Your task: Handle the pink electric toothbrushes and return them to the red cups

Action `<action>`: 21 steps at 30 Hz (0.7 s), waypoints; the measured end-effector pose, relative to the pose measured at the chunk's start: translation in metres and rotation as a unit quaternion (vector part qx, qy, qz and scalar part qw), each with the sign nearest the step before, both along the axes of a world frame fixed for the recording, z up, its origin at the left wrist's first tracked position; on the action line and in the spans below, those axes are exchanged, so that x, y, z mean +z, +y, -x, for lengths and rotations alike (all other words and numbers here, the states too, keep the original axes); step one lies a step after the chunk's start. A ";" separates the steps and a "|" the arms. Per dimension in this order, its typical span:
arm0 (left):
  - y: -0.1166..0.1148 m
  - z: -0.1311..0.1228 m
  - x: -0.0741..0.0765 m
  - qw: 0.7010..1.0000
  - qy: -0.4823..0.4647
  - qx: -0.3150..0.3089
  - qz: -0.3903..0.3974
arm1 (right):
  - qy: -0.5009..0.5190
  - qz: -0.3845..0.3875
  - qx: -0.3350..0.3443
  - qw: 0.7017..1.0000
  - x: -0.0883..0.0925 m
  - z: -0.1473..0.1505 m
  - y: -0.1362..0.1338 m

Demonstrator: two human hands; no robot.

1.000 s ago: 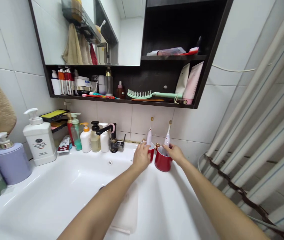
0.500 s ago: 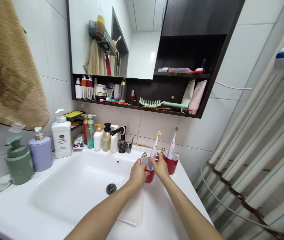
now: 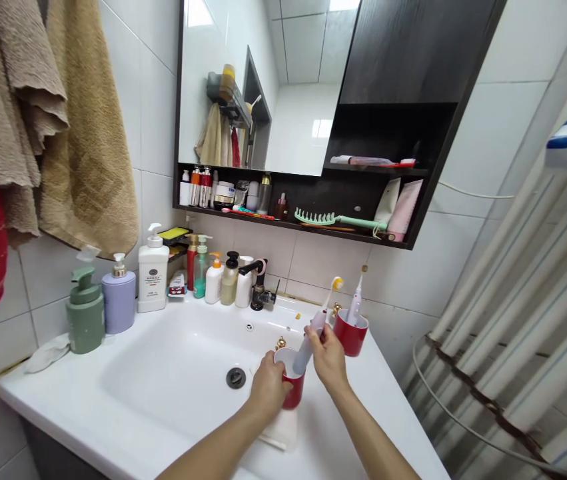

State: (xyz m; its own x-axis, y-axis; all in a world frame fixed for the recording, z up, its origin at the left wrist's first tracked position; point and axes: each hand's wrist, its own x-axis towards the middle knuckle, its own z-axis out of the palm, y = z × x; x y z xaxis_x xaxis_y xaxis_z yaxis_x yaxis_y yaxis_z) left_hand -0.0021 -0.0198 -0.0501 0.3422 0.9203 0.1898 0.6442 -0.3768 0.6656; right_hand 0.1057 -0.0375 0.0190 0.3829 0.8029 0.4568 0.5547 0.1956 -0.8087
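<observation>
My left hand [image 3: 269, 385] is closed around a red cup [image 3: 293, 395] with a pale inside, held over the right side of the sink. A pale pink electric toothbrush [image 3: 304, 355] leans up out of this cup, its lower end still inside the rim. My right hand [image 3: 330, 360] grips the toothbrush body, with the yellow-and-white brush head above the fingers. Just right of that hand, a second red cup [image 3: 350, 338] stands on the counter with another electric toothbrush [image 3: 355, 308] in it. Below the held cup lies a whitish flat item [image 3: 283, 430], partly hidden.
The white sink [image 3: 163, 380] has a dark drain [image 3: 236, 378] and a black faucet [image 3: 262, 293]. Several pump bottles, among them a green one [image 3: 84, 320], line the left and back. Overhead hangs a dark mirror cabinet [image 3: 413, 73]. A folded striped curtain [image 3: 493, 320] is at right.
The left hand has brought the cup nearer and away from the other cup. The right hand has moved onto the toothbrush and tilted it to the right. The view has shifted left.
</observation>
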 end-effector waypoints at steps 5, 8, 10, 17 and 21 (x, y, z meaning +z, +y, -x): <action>0.004 0.001 0.015 0.990 -0.136 0.010 -0.027 | 0.019 0.013 0.077 0.997 0.003 0.003 -0.028; 0.008 -0.008 0.033 0.943 -0.330 -0.029 0.028 | 0.034 0.090 0.137 0.986 -0.014 0.003 -0.034; 0.012 -0.016 0.040 0.892 -0.425 -0.089 0.130 | 0.048 0.130 0.140 0.980 -0.026 0.002 -0.035; 0.028 -0.024 0.026 0.749 -0.596 -0.037 0.288 | 0.116 0.243 0.219 0.938 -0.041 -0.001 -0.035; 0.035 -0.019 0.027 0.721 -0.620 -0.011 0.309 | 0.018 0.212 0.154 0.965 -0.043 -0.004 -0.032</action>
